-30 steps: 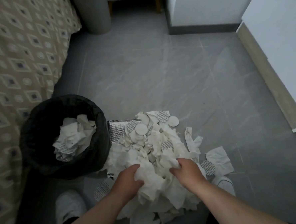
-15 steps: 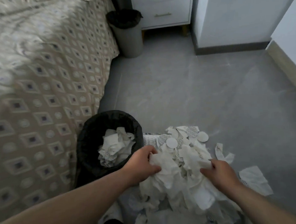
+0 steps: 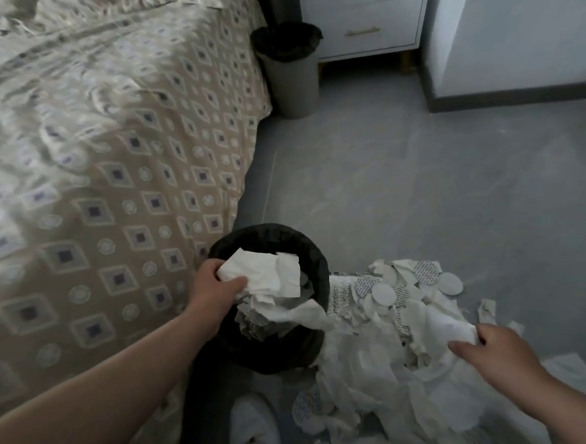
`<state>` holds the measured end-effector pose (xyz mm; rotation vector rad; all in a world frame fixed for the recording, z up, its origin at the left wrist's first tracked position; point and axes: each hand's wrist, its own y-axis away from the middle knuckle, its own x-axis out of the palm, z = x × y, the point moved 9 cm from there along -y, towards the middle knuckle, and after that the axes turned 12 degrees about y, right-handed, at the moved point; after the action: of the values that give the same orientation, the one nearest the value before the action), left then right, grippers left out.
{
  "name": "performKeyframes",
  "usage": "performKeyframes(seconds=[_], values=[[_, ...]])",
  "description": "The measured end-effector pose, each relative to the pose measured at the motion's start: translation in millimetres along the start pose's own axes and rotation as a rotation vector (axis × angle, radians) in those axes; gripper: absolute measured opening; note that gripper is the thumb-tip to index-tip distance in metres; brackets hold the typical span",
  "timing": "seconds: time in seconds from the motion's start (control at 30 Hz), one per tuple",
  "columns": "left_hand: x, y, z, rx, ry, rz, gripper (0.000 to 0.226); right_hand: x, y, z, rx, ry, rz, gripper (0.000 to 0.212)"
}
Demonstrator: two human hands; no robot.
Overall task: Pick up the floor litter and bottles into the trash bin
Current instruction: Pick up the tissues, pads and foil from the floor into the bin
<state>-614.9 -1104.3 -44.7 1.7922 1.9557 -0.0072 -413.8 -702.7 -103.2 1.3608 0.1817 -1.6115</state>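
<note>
The left hand (image 3: 217, 290) clutches a crumpled tissue (image 3: 267, 275) right over the black-lined bin (image 3: 316, 254), which stands near against the bed (image 3: 93, 172). Just right of the bin, the litter pile (image 3: 379, 360) covers the floor (image 3: 419, 179). The right hand (image 3: 495, 350) rests on the pile's right edge, but I cannot tell whether it grasps anything.

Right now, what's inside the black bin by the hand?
The black bin holds crumpled white paper, some of it printed. The left hand holds a white wad over it, hiding some. The bin's bottom is covered.
</note>
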Motion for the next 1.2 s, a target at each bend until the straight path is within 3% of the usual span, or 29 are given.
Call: performKeyframes(seconds=[0.17,0.27,0.37,0.47,0.57,0.67,0.8,1.0,1.2], values=[[2.1,-20.0,45.8,-0.061,0.082,-0.009,0.035,-1.0,-0.7,24.7,-0.032,-0.052,0.016,0.027],[9.5,-21.8,62.4,-0.096,0.127,0.068,0.046,-2.0,-2.9,39.2,-0.06,-0.079,0.015,0.033],[13.0,-20.1,68.9,-0.09,0.149,0.129,0.055,0.9,-7.7,50.9,-0.066,-0.123,0.027,0.024],[4.4,-15.4,54.4,0.063,0.023,0.126,0.058,2.0,-8.7,64.1,-0.091,-0.173,0.037,0.014],[-18.2,-6.4,36.2,0.341,-0.353,-0.015,0.059,-0.9,-13.0,79.1,-0.076,-0.283,0.033,0.008],[-20.5,-3.9,58.6,0.336,-0.565,0.01,0.08,-3.5,-24.2,112.5,-0.086,-0.439,0.044,0.012],[-11.9,-4.8,85.9,0.325,-0.59,0.057,0.101,-0.4,-33.9,182.9,-0.116,-0.66,0.121,0.007],[-11.1,-8.1,86.0,0.379,-0.559,0.008,0.098,-3.9,-29.5,283.6,-0.218,-0.844,0.236,0.018],[-12.5,-9.8,91.5,0.389,-0.536,-0.001,0.095,-27.1,-9.7,335.1,-0.271,-0.893,0.313,0.012]])
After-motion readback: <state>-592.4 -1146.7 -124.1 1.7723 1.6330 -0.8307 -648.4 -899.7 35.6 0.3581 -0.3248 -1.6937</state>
